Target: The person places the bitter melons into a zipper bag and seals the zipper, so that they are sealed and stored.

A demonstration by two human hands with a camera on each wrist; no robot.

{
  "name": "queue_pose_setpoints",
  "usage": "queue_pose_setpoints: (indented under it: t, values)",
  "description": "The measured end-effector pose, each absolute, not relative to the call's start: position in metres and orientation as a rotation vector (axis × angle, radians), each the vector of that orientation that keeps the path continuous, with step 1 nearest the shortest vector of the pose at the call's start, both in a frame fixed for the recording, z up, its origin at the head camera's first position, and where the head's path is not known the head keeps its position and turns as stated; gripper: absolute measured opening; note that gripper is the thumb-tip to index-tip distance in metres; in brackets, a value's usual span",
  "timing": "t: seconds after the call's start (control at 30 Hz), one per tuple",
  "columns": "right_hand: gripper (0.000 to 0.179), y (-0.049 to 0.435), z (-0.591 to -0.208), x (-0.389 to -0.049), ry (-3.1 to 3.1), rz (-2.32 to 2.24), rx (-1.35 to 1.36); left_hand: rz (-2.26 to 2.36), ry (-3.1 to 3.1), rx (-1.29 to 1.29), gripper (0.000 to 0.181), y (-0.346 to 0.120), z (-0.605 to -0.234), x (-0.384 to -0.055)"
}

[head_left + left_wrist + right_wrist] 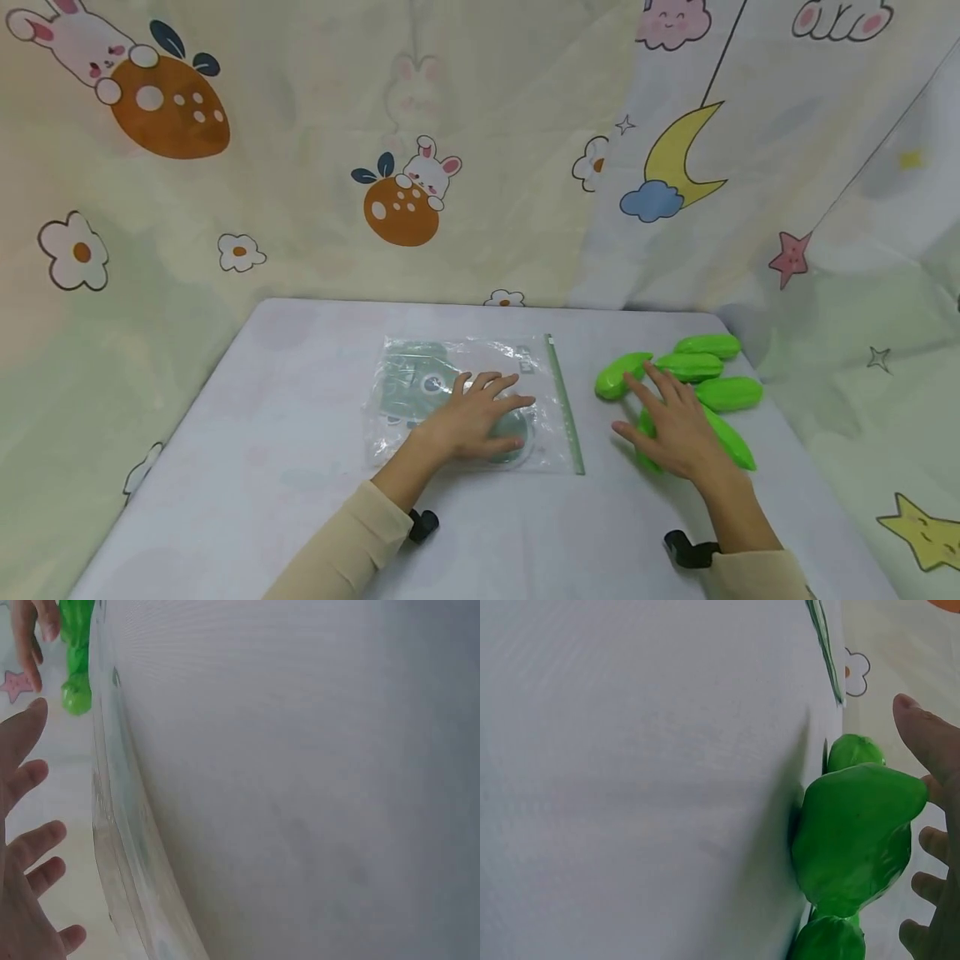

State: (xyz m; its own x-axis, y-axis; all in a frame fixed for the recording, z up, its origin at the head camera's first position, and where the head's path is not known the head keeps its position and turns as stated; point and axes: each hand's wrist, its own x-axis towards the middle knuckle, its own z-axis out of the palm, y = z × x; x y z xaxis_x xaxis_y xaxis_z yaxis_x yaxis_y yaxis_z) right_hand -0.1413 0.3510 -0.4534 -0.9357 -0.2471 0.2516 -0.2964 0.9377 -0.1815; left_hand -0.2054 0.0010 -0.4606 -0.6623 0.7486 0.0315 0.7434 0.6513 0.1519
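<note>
A clear zip bag (546, 379) lies flat on the table, with a green strip down its right edge and pale green printing. My left hand (472, 423) is spread palm down over its middle; the left wrist view shows a gap between those fingers and the bag (124, 817). Several glossy, bright green, long vegetable-like pieces (729, 394) lie to the right of the bag. Over the nearer ones is my right hand (678, 433), fingers spread and holding nothing. One large green piece (855, 832) fills the right wrist view beside the fingers; whether they touch it I cannot tell.
Everything lies on a white-covered table (247, 433). A cloth printed with rabbits, flowers and stars (300, 167) hangs behind and at the sides. Small black devices (690, 552) sit at both wrists, by the beige sleeves (348, 537).
</note>
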Motion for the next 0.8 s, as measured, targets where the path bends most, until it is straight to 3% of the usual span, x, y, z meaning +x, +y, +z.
queue_pose_setpoints:
  t: [0.23,0.8]
  values:
    - [0.079,0.345,-0.463,-0.142,-2.896,0.315,0.402,0.237,2.788,1.220,0.063,0.003,-0.467,-0.200]
    - [0.079,0.365,-0.456,-0.141,-2.867,0.311,0.323,0.147,2.750,1.370,0.042,0.053,-0.466,-0.213]
